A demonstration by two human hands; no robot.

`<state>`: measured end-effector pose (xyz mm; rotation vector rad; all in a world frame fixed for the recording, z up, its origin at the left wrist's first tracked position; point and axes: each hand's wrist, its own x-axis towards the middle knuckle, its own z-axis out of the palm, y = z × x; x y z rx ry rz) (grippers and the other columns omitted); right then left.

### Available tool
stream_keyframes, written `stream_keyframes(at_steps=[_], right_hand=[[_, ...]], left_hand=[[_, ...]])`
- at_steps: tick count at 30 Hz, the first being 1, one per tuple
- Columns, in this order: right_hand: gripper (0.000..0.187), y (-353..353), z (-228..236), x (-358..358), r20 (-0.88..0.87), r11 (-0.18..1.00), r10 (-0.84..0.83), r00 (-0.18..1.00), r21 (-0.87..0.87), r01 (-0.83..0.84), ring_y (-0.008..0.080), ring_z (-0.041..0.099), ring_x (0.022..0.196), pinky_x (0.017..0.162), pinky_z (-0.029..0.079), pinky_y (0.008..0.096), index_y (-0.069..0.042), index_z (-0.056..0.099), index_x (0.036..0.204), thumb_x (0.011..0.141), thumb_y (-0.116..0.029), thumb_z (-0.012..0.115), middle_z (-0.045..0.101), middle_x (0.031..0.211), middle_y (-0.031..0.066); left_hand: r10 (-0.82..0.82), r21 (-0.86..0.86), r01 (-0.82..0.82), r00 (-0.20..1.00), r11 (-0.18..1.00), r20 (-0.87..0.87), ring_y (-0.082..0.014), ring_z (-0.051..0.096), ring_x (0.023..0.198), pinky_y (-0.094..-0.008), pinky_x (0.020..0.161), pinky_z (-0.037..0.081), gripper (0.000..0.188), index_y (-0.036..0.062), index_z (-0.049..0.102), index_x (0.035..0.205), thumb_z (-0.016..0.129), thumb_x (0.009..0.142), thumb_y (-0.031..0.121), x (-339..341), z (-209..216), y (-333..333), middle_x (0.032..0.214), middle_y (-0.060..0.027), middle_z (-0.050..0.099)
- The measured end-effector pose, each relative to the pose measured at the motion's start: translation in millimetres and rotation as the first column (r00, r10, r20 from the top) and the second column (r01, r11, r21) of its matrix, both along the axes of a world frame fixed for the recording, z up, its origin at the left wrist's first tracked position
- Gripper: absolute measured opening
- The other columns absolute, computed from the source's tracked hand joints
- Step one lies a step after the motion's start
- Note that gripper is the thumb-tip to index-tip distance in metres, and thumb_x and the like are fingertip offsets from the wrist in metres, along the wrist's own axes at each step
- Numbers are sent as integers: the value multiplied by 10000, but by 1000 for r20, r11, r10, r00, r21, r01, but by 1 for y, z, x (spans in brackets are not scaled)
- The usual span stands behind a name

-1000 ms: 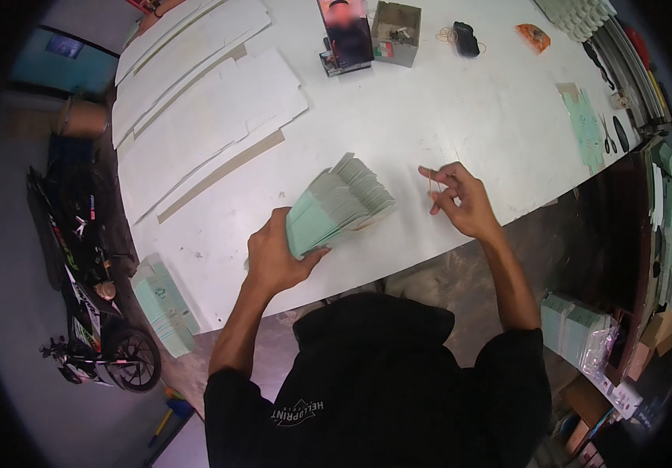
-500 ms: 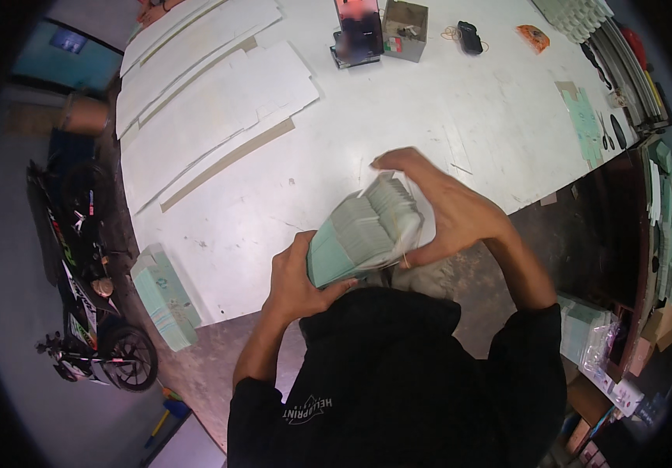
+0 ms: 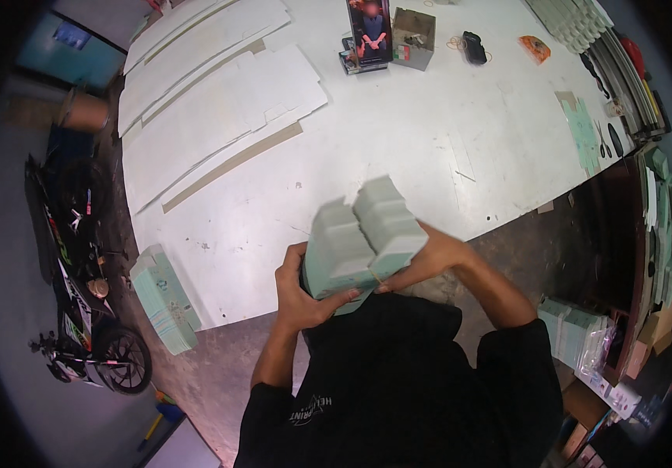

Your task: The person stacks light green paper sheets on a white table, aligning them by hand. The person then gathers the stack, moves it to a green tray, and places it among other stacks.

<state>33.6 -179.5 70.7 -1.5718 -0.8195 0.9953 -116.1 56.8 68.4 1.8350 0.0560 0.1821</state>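
Between my two hands is a thick bundle of pale green and white folded cartons (image 3: 363, 234), held above the near edge of the white table (image 3: 398, 125). Its stepped white edges face up, with a gap running down the middle. My left hand (image 3: 302, 292) is closed round the left side, thumb pressed on the near green face. The right side is gripped by my right hand (image 3: 428, 257), thumb near a thin band on the near face. The far fingers of both hands are hidden behind the bundle.
A similar green carton stack (image 3: 164, 300) lies at the table's left corner. Large white sheets (image 3: 235, 101) cover the far left. Farther back stand a phone (image 3: 369, 35) and an open box (image 3: 414, 39). Scissors (image 3: 603, 140) lie at right; a motorbike (image 3: 79, 288) stands left.
My right hand has come down from the bundle's far right corner to its near right side. The bundle has turned, its stepped edges now facing up more squarely.
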Motion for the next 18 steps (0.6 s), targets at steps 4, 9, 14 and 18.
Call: stream_keyframes(at_steps=[4,9,14,18], right_hand=[[1318,17,-26,-16,-109,998,-1,994,-66,-7,391,533,1400,1189,428,486,-39,120,1660,676,-246,972,536,1510,262],[1303,21,-25,-34,-145,997,-52,988,-72,42,424,522,1418,1191,414,525,-76,90,1678,702,-207,944,562,1482,289],[1243,18,-33,-39,-128,996,-66,990,-75,57,343,602,1313,1079,494,465,-62,134,1680,714,-139,913,626,1399,237],[1223,17,-34,-38,-122,987,-74,990,-153,55,349,627,1278,1082,503,458,-64,150,1677,713,-122,900,652,1357,250]], left_hand=[[161,-262,-165,986,951,-37,-260,725,1031,-406,911,605,731,-36,543,1247,976,687,147,6,4,-8,1128,-189,707],[232,-426,-238,970,873,-66,-275,733,1027,-409,917,610,757,-66,540,1309,932,675,68,9,-4,-7,1145,-197,709],[263,-565,-243,964,788,-47,-271,743,1004,-398,914,606,739,-97,554,1344,881,699,52,15,-6,-13,1124,-196,734],[295,-589,-264,955,764,-45,-268,742,974,-379,889,598,680,-99,576,1323,848,727,84,18,-16,-17,1121,-186,741]])
